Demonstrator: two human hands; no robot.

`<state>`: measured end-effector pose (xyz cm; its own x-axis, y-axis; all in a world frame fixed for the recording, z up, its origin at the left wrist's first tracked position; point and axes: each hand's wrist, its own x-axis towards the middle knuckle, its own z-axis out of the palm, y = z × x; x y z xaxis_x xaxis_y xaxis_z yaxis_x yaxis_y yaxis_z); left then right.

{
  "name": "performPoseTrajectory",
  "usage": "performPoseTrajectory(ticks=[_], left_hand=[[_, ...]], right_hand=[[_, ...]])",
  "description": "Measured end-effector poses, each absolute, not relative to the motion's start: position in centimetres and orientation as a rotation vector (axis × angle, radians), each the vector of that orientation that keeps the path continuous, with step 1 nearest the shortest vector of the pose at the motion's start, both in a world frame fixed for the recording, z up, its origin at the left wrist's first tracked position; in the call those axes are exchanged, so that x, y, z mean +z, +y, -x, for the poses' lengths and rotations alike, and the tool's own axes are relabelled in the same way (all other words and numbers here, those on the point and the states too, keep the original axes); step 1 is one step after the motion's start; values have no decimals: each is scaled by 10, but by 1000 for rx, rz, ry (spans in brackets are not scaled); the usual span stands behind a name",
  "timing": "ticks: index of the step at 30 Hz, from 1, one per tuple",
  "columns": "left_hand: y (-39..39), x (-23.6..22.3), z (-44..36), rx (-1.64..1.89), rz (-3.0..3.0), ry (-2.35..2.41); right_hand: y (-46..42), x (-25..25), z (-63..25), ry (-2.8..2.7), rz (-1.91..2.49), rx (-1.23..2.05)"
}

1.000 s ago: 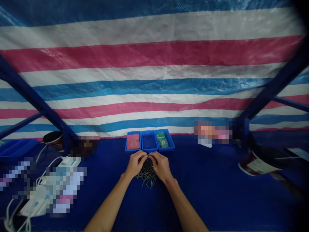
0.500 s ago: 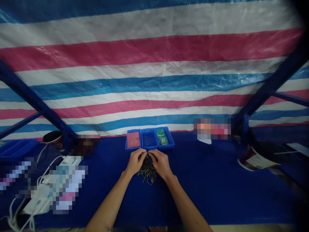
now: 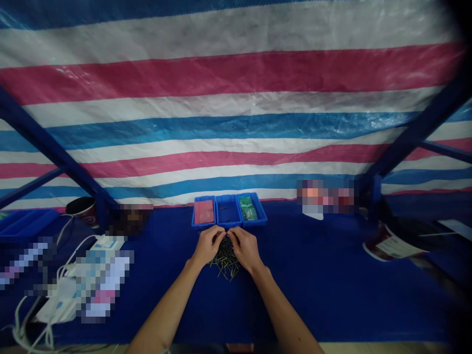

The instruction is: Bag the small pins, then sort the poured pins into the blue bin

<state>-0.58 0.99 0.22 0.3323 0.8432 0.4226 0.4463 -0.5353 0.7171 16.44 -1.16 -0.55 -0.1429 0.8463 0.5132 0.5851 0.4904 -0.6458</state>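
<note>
While both forearms reach in from the near edge, the left hand point(image 3: 208, 247) and the right hand point(image 3: 246, 250) meet over a heap of thin dark pins point(image 3: 224, 265) with yellowish ends. Their fingertips point(image 3: 223, 237) are drawn together just above the heap, almost touching; whether they pinch a pin is too small to tell. The heap lies on a dark blue table cover point(image 3: 313, 290). Just beyond the heap stand three blue plastic trays side by side: the left tray point(image 3: 203, 225) holds one pink packet point(image 3: 204, 212), the middle tray point(image 3: 228, 225) a few dark pins point(image 3: 225, 209), the right tray point(image 3: 254, 222) one green packet point(image 3: 247, 208). Well left of the heap run white cables point(image 3: 70, 270) among blurred objects, with a fourth blue tray point(image 3: 25, 223) and one cup point(image 3: 83, 210) farther off. Well right of the heap lies one labelled tub point(image 3: 391, 244) on its side. Behind everything hangs a pink, white and blue striped tarpaulin point(image 3: 236, 73), crossed by two diagonal blue metal struts point(image 3: 47, 137).
</note>
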Motion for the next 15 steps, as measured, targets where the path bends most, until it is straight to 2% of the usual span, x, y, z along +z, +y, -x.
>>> performPoseTrajectory(ticks=[15], left_hand=[[10,4,5,1086,-2137,1138]], right_hand=[[-13,-3,-164,-1871,1230,318]])
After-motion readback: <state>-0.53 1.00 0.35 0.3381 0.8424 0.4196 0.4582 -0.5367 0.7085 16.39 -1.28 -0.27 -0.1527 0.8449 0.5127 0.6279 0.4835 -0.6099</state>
